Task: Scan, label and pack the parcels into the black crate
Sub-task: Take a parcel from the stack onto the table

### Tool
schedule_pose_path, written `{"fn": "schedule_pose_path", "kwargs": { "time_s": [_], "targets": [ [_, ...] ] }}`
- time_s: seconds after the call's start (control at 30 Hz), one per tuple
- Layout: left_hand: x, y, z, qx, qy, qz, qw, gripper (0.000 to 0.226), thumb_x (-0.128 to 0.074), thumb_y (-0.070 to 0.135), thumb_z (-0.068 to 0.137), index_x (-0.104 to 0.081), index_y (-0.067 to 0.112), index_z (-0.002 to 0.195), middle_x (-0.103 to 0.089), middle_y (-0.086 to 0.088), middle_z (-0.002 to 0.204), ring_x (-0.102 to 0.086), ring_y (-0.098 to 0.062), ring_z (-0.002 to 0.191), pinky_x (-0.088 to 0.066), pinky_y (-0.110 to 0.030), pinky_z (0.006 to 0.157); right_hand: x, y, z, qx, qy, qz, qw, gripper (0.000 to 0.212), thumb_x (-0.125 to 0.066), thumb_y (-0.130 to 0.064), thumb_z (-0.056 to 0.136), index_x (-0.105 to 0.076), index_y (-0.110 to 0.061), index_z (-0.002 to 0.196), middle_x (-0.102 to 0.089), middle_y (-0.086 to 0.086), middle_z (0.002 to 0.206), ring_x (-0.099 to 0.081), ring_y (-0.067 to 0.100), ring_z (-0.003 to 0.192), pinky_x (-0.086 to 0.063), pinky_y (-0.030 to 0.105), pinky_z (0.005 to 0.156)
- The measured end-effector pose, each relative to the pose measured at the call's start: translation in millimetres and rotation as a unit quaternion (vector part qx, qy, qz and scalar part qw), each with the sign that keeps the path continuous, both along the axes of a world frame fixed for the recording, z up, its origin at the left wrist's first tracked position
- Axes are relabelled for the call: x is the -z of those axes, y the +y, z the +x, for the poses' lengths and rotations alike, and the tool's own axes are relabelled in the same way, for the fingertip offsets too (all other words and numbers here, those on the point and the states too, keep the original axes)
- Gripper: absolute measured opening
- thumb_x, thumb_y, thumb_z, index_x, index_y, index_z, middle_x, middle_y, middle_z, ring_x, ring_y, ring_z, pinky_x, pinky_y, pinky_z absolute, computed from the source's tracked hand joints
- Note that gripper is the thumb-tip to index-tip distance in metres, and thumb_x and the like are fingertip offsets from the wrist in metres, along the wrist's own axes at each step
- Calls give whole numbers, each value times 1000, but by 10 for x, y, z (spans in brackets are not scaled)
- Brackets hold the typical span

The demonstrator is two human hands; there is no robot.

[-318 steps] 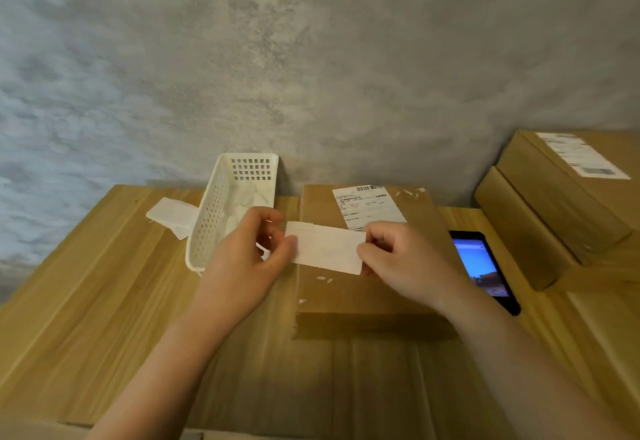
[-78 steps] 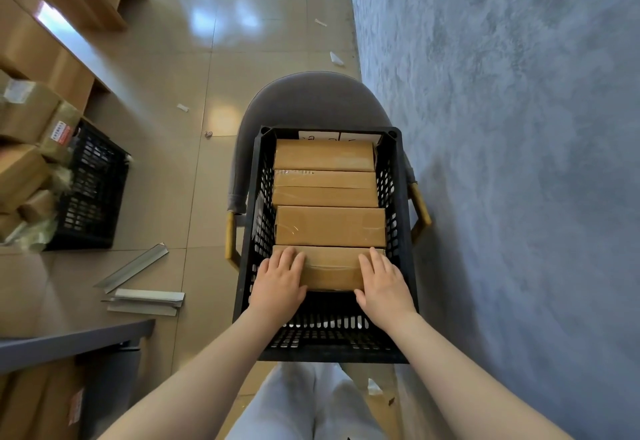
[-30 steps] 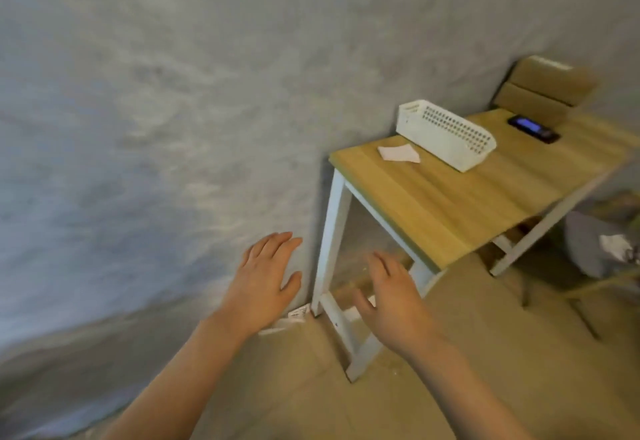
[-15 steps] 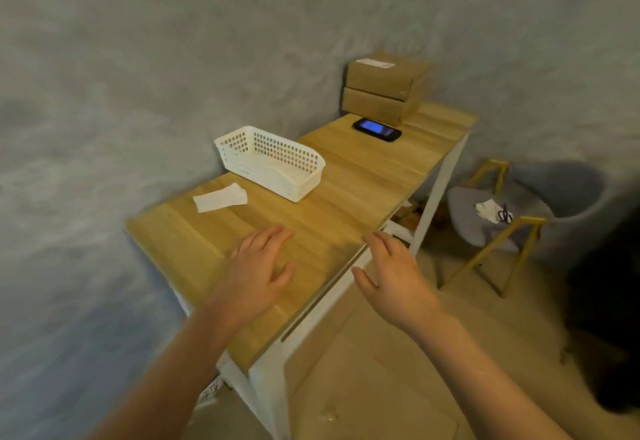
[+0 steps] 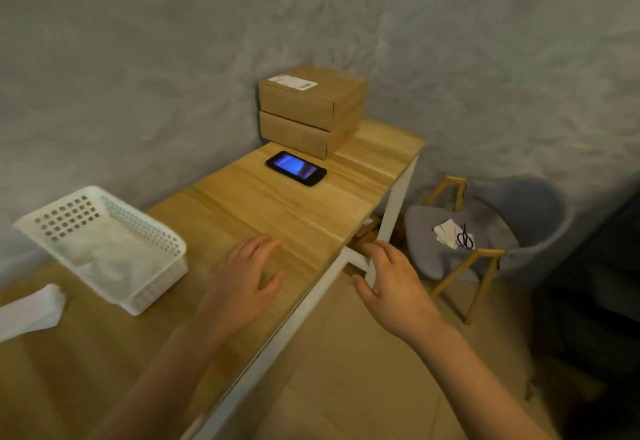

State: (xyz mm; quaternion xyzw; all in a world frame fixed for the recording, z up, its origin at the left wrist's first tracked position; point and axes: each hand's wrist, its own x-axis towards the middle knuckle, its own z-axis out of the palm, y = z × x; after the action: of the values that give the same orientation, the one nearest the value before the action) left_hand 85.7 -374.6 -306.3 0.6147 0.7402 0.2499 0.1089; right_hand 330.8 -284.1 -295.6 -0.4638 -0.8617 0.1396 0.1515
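Head view: left hand (image 5: 247, 275) and right hand (image 5: 388, 278) hover empty, fingers relaxed, over the table (image 5: 277, 207) edge; two stacked parcels (image 5: 310, 110) sit at its far end beside a phone (image 5: 296, 168); stiff cardboard, probably light, best gripped by opposite sides; white basket (image 5: 104, 242) holds pale, blurred paper.

- The stack of white papers (image 5: 29, 311) is running off the left edge, so only its right end is showing.
- The white basket (image 5: 104, 249) is blurring, and the pale contents inside are staying unreadable.
- The label (image 5: 292, 81) on the top parcel (image 5: 311, 96) is showing print too small to read.
- The phone (image 5: 296, 168) screen is glowing blue, its content smearing.
- Cardboard under the table (image 5: 277, 211) is mostly hiding behind the white leg.
- The dark shape at the right edge is getting cut off.
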Motion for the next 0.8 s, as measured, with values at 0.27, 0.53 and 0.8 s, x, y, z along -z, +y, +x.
{"fn": "schedule_pose_path", "kwargs": {
  "time_s": [0.27, 0.53, 0.8],
  "targets": [
    [7, 1391, 434, -80, -60, 17, 995, 60, -57, 37, 93, -35, 28, 148, -31, 3, 155, -29, -19, 142, -30, -45, 116, -14, 1734, 272, -52, 16, -15, 998, 59, -48, -44, 98, -31, -20, 148, -26, 1, 155, -21, 18, 143, -24, 31, 115],
    [-139, 2590, 540, -141, -41, 43, 988, 59, -52, 41, 96, -34, 25, 150, -33, 3, 156, -32, -17, 141, -30, -38, 116, -98, 3198, 223, -103, -6, -22, 994, 62, -47, -45, 98, -26, -20, 150, -19, 6, 159, -21, 22, 145, -31, 40, 115],
    [-147, 3644, 192, -205, -96, 98, 969, 63, -52, 44, 96, -26, 33, 152, -17, 10, 161, -36, -23, 139, -37, -33, 109, -140, 4494, -199, -110, 44, -13, 993, 73, -51, -44, 96, -12, -24, 154, -17, 2, 160, -18, 19, 146, -26, 38, 118]
  ]
}}
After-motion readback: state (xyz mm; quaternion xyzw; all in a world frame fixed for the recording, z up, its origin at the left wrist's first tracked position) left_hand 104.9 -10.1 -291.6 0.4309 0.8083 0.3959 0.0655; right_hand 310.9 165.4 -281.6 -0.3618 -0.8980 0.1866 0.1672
